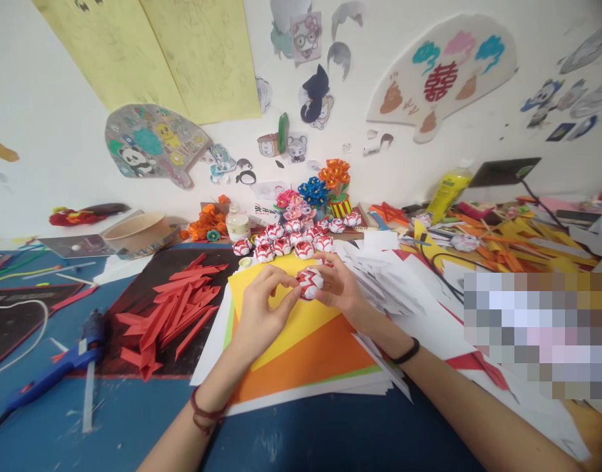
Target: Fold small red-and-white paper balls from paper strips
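Observation:
Between my two hands is a red and white folded paper flower (310,283), held above a stack of coloured paper (295,347). My right hand (342,285) grips the flower from its right side, fingers curled round it. On the other side, my left hand (268,303) pinches at the flower's left edge with thumb and forefinger. Several finished-looking red and white paper flowers (282,246) stand in rows just behind my hands. Folded red paper strips (177,308) lie heaped on a dark mat to the left. Loose white paper pieces (386,278) spread out at the right.
A blue glue gun (79,357) lies on the left, near a round tan bowl (137,233). Bright craft flowers (313,191) stand against the wall. A yellow bottle (449,191) and orange and yellow paper strips (502,236) are at the back right, with a black cable (443,272).

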{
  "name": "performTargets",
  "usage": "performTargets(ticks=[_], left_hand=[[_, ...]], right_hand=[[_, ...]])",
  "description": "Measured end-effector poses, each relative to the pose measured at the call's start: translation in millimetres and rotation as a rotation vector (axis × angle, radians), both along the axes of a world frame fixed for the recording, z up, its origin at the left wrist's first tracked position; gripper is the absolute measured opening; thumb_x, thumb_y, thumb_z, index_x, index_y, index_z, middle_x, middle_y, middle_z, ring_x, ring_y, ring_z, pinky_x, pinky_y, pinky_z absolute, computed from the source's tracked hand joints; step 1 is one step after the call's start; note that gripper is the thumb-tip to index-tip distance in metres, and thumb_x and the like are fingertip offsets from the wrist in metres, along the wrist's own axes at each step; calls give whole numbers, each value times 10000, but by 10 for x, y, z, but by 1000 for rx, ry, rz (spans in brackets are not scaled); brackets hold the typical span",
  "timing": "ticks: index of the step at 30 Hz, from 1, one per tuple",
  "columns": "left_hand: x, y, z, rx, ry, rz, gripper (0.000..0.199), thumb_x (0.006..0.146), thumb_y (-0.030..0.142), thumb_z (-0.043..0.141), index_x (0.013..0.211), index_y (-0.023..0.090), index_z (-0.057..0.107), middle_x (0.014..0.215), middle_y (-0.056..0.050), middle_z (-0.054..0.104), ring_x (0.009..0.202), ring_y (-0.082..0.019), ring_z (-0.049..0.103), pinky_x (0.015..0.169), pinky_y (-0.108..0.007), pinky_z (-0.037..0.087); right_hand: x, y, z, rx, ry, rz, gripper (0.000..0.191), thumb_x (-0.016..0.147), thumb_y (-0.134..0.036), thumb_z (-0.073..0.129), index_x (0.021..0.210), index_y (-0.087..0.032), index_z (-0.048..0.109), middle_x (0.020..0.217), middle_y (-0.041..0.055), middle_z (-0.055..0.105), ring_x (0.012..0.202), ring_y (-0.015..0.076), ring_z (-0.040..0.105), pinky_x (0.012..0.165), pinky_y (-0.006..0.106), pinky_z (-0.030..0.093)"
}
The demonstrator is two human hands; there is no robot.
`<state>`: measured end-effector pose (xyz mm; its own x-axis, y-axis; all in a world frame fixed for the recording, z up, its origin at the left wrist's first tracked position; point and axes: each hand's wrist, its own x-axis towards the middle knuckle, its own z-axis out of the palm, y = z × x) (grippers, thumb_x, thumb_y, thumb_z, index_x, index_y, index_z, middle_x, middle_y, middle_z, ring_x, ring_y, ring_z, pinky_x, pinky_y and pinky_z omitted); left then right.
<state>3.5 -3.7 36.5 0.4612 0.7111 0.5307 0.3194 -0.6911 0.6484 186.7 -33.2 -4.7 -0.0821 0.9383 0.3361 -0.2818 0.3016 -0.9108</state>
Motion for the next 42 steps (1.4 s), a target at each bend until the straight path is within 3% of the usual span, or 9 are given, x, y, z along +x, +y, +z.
performTargets(ticks=[4, 9, 12, 21, 28, 31, 37, 39, 42], left_hand=[[-28, 24, -19, 63, 50, 1, 61, 884, 208, 615, 831, 180, 626, 834, -24, 599, 765, -144, 531, 681, -267, 410], [-36, -11, -105, 379, 216, 125, 98, 906, 223, 574, 872, 174, 652, 822, -47, 613, 782, -173, 549, 697, -292, 406], [-22, -49, -139, 471, 272, 169, 132, 919, 221, 554, 862, 163, 658, 786, -47, 615, 725, -162, 536, 644, -278, 386], [-17, -51, -126, 370, 247, 185, 140, 914, 232, 553, 815, 171, 631, 783, -34, 604, 752, -159, 562, 653, -270, 404], [-62, 47, -75, 266, 202, 47, 80, 906, 208, 569, 841, 180, 607, 840, -34, 597, 789, -155, 569, 701, -273, 441], [-75, 67, -94, 381, 232, 23, 86, 933, 197, 534, 896, 177, 609, 867, -45, 594, 805, -156, 565, 697, -268, 437], [-72, 47, -215, 816, 379, 157, 82, 920, 147, 533, 921, 162, 615, 818, -54, 606, 699, -149, 522, 592, -272, 360], [-63, 25, -214, 791, 335, 156, 78, 910, 141, 549, 917, 163, 624, 815, -53, 611, 705, -147, 528, 607, -271, 376], [-45, -2, -140, 482, 95, 126, 71, 907, 194, 581, 881, 177, 644, 821, -46, 616, 776, -149, 562, 685, -268, 437]], right_hand=[[1, 19, -20, 11, -26, -33, 641, 721, -401, 803, 1212, -277, 411, 1108, 60, 615, 943, 182, 631, 808, 317, 506], [-4, 37, -65, 46, -140, -158, 631, 710, -359, 816, 1204, -271, 433, 1114, 59, 613, 977, 189, 630, 823, 323, 505], [-9, 37, -77, 65, -173, -212, 597, 719, -354, 808, 1191, -265, 452, 1122, 59, 609, 984, 190, 631, 826, 324, 506], [-18, 22, -76, 47, -206, -237, 603, 722, -350, 805, 1203, -269, 451, 1119, 58, 612, 974, 195, 639, 817, 331, 510], [-14, 21, -42, 37, -195, -223, 604, 710, -363, 811, 1185, -268, 449, 1101, 52, 617, 970, 190, 639, 820, 326, 511], [-19, 19, -30, 31, -185, -222, 605, 704, -363, 814, 1178, -268, 449, 1094, 48, 611, 960, 185, 641, 807, 316, 517], [-62, -2, -50, 39, -171, -216, 590, 728, -373, 795, 1197, -271, 453, 1086, 42, 578, 938, 170, 645, 806, 312, 538], [-70, -14, -44, 37, -165, -201, 590, 738, -384, 788, 1207, -276, 448, 1087, 43, 574, 952, 176, 643, 821, 325, 545], [-66, -30, -10, 24, -148, -183, 580, 755, -406, 771, 1212, -282, 436, 1075, 45, 579, 945, 183, 640, 820, 343, 553]])
